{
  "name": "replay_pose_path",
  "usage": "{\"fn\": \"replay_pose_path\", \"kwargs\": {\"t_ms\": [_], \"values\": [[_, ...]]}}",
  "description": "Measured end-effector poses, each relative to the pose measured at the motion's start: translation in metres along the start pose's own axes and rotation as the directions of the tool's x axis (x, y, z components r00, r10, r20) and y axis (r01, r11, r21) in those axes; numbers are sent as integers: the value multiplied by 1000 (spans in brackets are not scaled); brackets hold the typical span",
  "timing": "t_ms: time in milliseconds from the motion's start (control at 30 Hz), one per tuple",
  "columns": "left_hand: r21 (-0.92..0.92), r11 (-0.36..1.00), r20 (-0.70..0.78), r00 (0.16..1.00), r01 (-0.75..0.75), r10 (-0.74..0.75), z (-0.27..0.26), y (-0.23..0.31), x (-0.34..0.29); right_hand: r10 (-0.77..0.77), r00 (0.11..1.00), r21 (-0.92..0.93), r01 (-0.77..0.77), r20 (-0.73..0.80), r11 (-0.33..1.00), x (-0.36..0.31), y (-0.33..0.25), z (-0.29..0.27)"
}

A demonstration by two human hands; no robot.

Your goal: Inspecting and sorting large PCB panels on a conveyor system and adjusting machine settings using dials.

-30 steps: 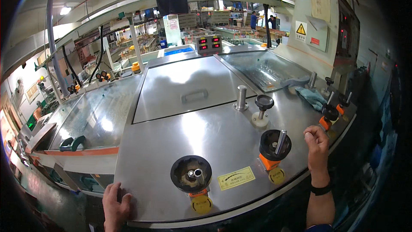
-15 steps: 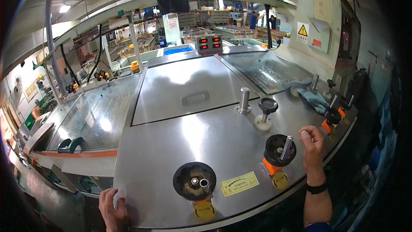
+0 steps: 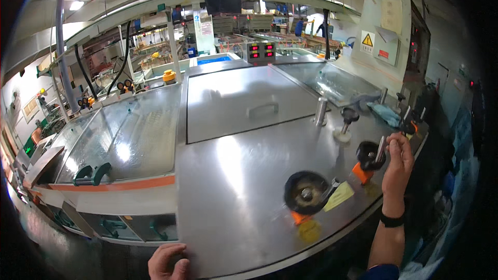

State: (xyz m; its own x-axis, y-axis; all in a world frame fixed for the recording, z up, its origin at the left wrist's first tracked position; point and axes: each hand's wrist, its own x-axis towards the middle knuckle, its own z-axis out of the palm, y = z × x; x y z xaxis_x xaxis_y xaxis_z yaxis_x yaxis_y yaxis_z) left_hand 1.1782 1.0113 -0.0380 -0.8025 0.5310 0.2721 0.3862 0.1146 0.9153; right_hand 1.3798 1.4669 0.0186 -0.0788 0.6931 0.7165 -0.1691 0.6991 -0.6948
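My right hand (image 3: 398, 162), a dark band at its wrist, is loosely closed with curled fingers. It hovers right beside the upright metal handle (image 3: 382, 149) of a black handwheel (image 3: 367, 154) on a steel machine top (image 3: 233, 228). I cannot tell whether the fingertips touch the handle. Nothing shows inside the fingers. At the front left corner of the machine top, my left hand (image 3: 168, 262) has bent fingers, with its thumb apart, and holds nothing. Between the hands is a larger black handwheel (image 3: 306, 193) with a metal handle, beside a yellow label (image 3: 339, 197).
Behind the wheels are a metal post (image 3: 321, 111), a black knob (image 3: 349, 115) and a blue cloth (image 3: 385, 114). A steel lid (image 3: 233, 109) with a grip spans the middle. Left stands a glass-covered bay (image 3: 135, 140) with a green handle (image 3: 92, 174). Two people work far off.
The view has shifted, so the machine top and its handwheels appear further right. My right hand has come closer to the right handwheel's handle. My left hand stays near the front left corner.
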Motion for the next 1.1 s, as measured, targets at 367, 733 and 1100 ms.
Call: {"fn": "replay_pose_path", "kwargs": {"t_ms": [367, 733, 1100], "values": [[-69, 976, 84, 976, 209, -203, -34, -35, 2, 41, 979, -396, -119, -200, 910, 39, 26, -61], [-363, 893, -480, 768, 266, -424, 74, 1, -12, 143, 922, -550, -334, -361, 765, 222, 267, -341], [-308, 924, -596, 711, 227, -373, 36, -93, -35, 235, 972, -610, -170, 28, 774, 342, 377, -380]]}}
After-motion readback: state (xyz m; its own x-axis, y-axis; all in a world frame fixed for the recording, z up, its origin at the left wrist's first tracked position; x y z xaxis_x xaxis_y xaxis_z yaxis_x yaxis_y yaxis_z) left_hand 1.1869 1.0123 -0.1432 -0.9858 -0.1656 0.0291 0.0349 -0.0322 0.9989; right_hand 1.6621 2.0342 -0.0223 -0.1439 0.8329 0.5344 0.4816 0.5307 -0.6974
